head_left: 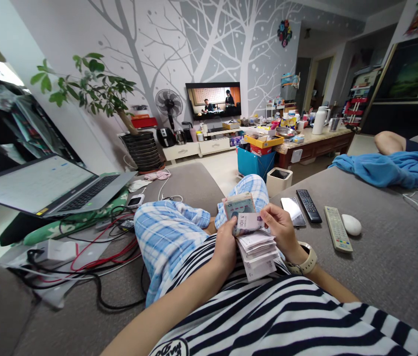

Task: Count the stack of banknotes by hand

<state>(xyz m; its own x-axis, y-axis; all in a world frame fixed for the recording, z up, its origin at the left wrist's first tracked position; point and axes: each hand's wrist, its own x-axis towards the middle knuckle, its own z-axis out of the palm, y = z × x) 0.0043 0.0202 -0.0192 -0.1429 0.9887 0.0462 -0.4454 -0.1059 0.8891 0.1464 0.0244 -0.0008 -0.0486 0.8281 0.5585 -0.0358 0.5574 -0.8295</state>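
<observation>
My left hand (226, 242) is closed round a thick stack of banknotes (239, 203), greenish on the face, held upright above my lap. A pale purple-white banknote (248, 222) lies across the front of that stack. Its right end is pinched between the thumb and fingers of my right hand (280, 230), which wears a beige wristwatch (305, 259). Below both hands, a loose pile of whitish paper notes (256, 249) rests on my lap, slightly fanned. Their print is too small to read.
To the right on the grey sofa lie a phone (293, 211), a black remote (308, 205), a beige remote (338, 229) and a white mouse (351, 225). A laptop (82, 195) and tangled cables (99, 274) are at left. Another person's leg (390, 142) shows at right.
</observation>
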